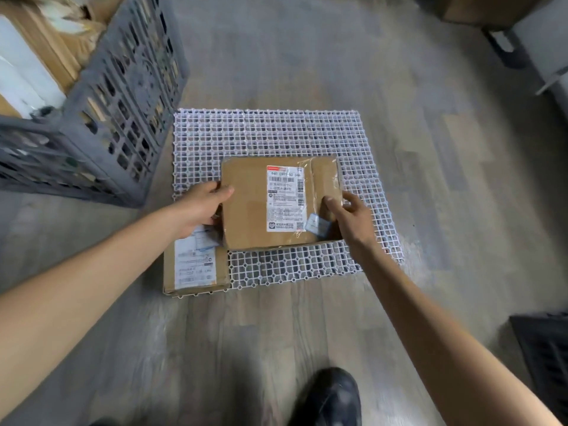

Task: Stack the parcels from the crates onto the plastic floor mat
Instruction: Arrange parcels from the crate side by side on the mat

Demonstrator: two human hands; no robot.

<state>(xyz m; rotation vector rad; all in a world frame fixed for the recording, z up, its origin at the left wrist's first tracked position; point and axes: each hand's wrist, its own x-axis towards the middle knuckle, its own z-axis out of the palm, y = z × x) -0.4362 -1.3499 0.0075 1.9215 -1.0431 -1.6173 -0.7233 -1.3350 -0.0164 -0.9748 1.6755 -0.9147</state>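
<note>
White lattice plastic floor mat [276, 133]: far half bare. Cardboard parcel [246, 207] at its near centre, left hand [199, 207] and right hand [353, 219] fingers grasping opposite edges. Second flat parcel [196, 269] at near-left corner. Grey slatted crate [123, 103] left of mat.

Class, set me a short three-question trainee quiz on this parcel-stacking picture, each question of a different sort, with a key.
1. True or false: both hands touch the upper parcel.
2. The grey crate stands: A) left of the white mat; B) right of it; C) on it.
3. Fill in: the lower parcel lies at the mat's near-____ corner.

Key: 1 true, left hand and right hand at its sides; 2 A; 3 left.
</note>
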